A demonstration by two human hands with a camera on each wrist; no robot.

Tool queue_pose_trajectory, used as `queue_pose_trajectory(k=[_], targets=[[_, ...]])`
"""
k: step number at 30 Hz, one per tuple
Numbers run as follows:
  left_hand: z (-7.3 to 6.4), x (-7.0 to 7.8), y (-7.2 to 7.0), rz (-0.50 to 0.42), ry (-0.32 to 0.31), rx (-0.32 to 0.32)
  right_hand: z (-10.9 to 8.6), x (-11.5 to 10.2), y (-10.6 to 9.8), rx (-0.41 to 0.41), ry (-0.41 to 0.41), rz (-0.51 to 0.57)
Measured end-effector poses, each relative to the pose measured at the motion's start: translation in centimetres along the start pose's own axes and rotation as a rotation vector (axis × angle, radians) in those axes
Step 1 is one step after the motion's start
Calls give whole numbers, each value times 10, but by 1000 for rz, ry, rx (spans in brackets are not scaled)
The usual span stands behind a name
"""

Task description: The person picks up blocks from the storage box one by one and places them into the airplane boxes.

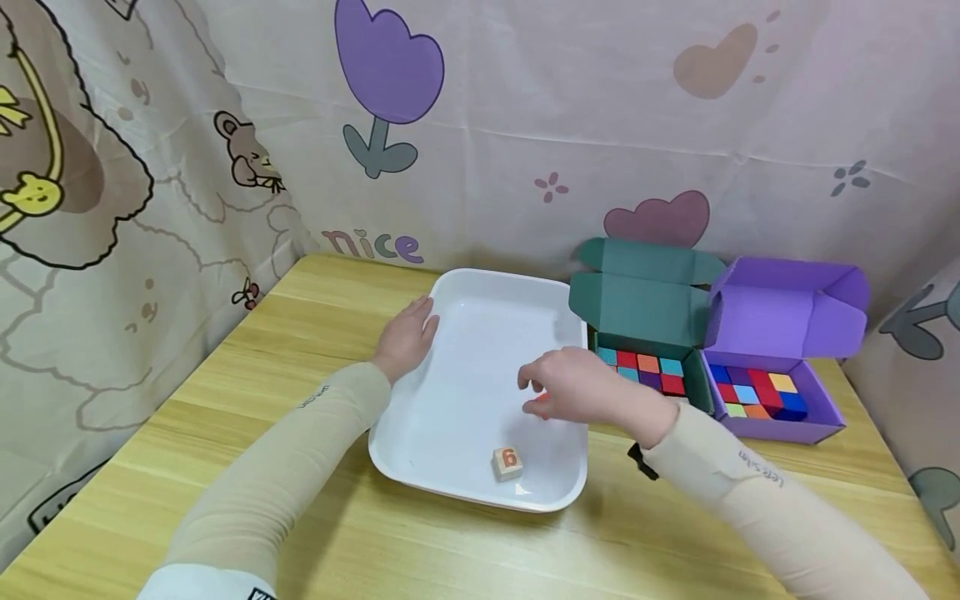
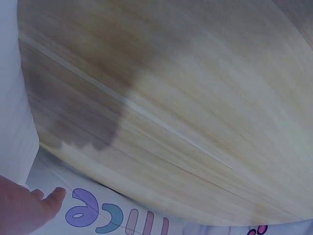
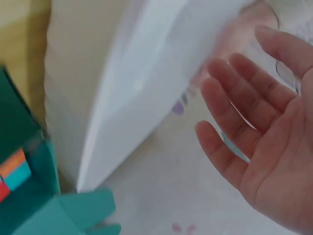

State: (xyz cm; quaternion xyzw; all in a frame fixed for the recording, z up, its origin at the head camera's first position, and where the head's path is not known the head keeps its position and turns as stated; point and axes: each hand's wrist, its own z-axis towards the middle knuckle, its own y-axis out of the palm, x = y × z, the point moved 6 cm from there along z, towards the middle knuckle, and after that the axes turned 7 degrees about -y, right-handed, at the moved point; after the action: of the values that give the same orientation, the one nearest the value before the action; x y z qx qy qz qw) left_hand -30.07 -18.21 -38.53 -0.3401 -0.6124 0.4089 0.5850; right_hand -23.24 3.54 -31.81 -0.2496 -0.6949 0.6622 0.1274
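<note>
A white tray (image 1: 465,383) lies on the wooden table. On its left rim rests my left hand (image 1: 406,337), fingers extended along the edge; its fingertips (image 2: 57,196) also show in the left wrist view. My right hand (image 1: 573,385) hovers over the tray's right side. In the right wrist view its palm faces the camera with fingers (image 3: 220,103) loosely bent and nothing in them. A small red-orange piece (image 1: 544,400) peeks out by the right thumb, mostly hidden. Near the tray's front corner sits a wooden cube (image 1: 507,464) marked with an orange 6 or 9.
Right of the tray stands an open green box (image 1: 648,312) holding several coloured blocks. Beside it, an open purple box (image 1: 780,429) also contains coloured blocks. A printed curtain (image 1: 495,125) hangs behind the wooden table (image 1: 247,375).
</note>
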Motion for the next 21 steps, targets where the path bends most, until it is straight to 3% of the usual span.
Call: queue_pose_trajectory(k=[11,16,21], targets=[[2,-1,1,24,-1,-9,6,-23,49,-117,-73,-18],[3,-1,2,29,6,-8,6,-31,61,-116,-125,-99],[3,-2,2,27,8,-4,6,-35,69,-127,-156,-110]])
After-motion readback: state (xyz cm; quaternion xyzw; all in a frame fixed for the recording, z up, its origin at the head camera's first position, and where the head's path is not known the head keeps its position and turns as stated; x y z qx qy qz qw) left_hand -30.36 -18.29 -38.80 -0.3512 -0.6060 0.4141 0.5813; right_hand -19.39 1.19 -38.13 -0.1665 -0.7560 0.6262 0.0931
